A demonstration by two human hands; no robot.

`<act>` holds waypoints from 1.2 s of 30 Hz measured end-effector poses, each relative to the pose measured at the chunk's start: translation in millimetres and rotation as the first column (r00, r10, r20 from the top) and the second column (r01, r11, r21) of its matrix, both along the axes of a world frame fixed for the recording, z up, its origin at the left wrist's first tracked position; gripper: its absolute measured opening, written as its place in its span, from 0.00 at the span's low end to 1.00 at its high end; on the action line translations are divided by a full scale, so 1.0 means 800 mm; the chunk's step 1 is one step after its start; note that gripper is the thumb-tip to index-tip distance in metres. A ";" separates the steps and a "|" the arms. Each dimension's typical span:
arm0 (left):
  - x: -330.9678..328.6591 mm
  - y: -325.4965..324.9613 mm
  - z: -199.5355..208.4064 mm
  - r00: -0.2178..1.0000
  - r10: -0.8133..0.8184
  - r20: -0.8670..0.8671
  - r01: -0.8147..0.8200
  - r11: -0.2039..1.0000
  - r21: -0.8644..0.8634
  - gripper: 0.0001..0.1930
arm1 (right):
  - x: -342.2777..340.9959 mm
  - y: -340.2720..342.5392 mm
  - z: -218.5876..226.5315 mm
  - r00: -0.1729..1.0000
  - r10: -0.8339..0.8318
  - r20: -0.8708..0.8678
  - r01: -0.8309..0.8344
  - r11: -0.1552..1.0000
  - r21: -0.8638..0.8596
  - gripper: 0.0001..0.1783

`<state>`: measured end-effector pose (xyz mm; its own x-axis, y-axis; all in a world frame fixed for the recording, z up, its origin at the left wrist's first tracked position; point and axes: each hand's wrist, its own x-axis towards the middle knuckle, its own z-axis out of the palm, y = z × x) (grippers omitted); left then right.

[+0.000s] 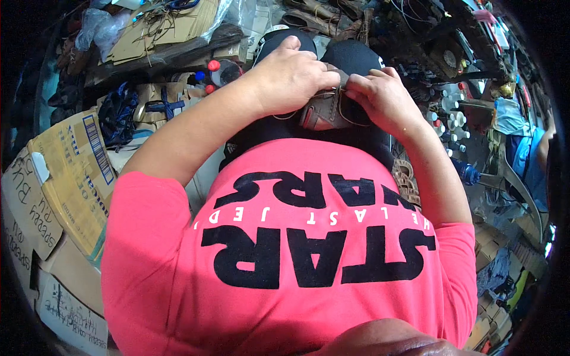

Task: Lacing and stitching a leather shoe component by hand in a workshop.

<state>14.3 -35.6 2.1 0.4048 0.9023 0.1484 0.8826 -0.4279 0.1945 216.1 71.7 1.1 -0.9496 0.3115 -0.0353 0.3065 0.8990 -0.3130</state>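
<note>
A grey-brown leather shoe [320, 113] rests in my lap between the dark-clad knees. My left hand [297, 76] is closed over its upper part, thumb raised, fingers curled round the edge. Just across from it, my right hand [380, 98] pinches at the shoe's other side with fingertips pressed together. A thin cord [340, 107] runs down from between the two hands and loops over the shoe's side. What lies under the fingers is mostly hidden.
Cardboard boxes [74, 172] stand at left. Flat card pieces [160, 35] and plastic wrap lie at far left, with red- and blue-capped bottles [222, 72] nearer. Several small bottles [454, 121] crowd the right. Brown shoes [314, 18] lie beyond my knees.
</note>
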 end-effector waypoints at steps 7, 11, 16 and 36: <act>-0.107 -0.046 0.000 0.960 0.275 0.054 -0.259 0.946 -0.195 0.05 | 0.091 0.036 -0.026 0.976 -0.217 0.029 0.217 0.976 0.014 0.04; -0.167 -0.079 0.005 0.473 0.544 0.692 -0.257 0.837 -0.483 0.03 | 0.128 0.061 -0.039 0.687 -0.724 -0.067 0.185 0.262 -0.947 0.06; -0.100 -0.027 0.016 -0.362 0.207 0.909 0.066 0.978 -0.196 0.07 | 0.018 0.029 -0.017 0.502 -0.845 -0.183 -0.509 -0.118 -0.853 0.12; -0.047 0.047 -0.023 0.812 0.165 0.559 0.040 0.941 -0.336 0.18 | 0.057 -0.006 -0.005 0.930 -0.269 -0.249 0.217 0.952 -0.216 0.08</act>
